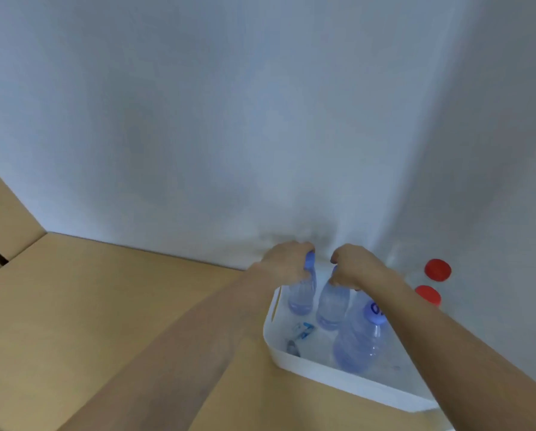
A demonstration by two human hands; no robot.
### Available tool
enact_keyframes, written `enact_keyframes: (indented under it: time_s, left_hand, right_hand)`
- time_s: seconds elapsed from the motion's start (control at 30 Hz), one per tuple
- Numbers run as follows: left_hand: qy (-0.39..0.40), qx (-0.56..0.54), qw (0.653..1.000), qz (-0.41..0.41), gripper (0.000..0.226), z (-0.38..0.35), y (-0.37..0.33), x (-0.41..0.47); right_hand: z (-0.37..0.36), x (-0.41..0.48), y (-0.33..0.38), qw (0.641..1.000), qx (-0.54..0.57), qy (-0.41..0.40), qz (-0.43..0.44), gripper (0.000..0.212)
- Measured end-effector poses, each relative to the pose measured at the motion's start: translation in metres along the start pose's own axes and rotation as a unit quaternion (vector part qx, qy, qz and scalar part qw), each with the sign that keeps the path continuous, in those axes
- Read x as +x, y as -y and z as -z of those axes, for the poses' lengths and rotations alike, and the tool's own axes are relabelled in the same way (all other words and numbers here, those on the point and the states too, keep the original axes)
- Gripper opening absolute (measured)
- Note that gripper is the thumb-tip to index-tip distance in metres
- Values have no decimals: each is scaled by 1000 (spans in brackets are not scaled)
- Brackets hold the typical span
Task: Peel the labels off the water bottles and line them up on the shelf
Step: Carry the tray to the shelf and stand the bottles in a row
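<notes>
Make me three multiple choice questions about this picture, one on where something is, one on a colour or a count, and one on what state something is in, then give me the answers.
1. Where do the blue-capped bottles stand?
A. In the white bin
B. On the floor
C. Inside a cardboard box

2. How many red caps show to the right of the bin?
A. None
B. Two
C. Five

3. What are the two hands doing?
A. Resting flat on the shelf
B. Each gripping the top of a bottle
C. Holding a cloth between them

Answers:
1. A: the near bottle and the two behind it stand inside the white bin.
2. B: one red cap sits behind another.
3. B: the left hand closes on the left bottle and the right hand on the middle bottle.
</notes>
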State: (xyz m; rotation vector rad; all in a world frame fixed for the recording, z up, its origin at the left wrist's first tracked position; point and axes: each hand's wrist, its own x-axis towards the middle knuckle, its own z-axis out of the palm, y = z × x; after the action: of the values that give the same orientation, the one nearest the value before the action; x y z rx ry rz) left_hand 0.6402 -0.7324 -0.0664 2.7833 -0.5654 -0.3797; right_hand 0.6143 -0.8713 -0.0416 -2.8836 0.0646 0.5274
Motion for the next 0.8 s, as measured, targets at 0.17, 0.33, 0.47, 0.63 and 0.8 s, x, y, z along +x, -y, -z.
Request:
enact_keyframes:
  time_s: [0.17,0.33,0.47,0.63,0.8]
  left_hand:
    - [-29,-43,993,-102,32,6,30,3]
    - [-107,-168,971,-134,30,37,53,0]
    - [-165,-229,947,-155,33,83,64,-6]
    - [-199,-212,947,-137,33,137,81,-26]
    - [-186,-111,974,-64,36,172,131,-57]
  right_hand:
    - [-2,7,16,994,-27,-44,-94,33]
    - [37,-8,55,986,8,-127,-111,38]
    - [73,-21,84,973,63,-200,-92,36]
    - [90,-20,124,962,106,-251,32,35]
    - [78,-5,171,943,159,-261,132,41]
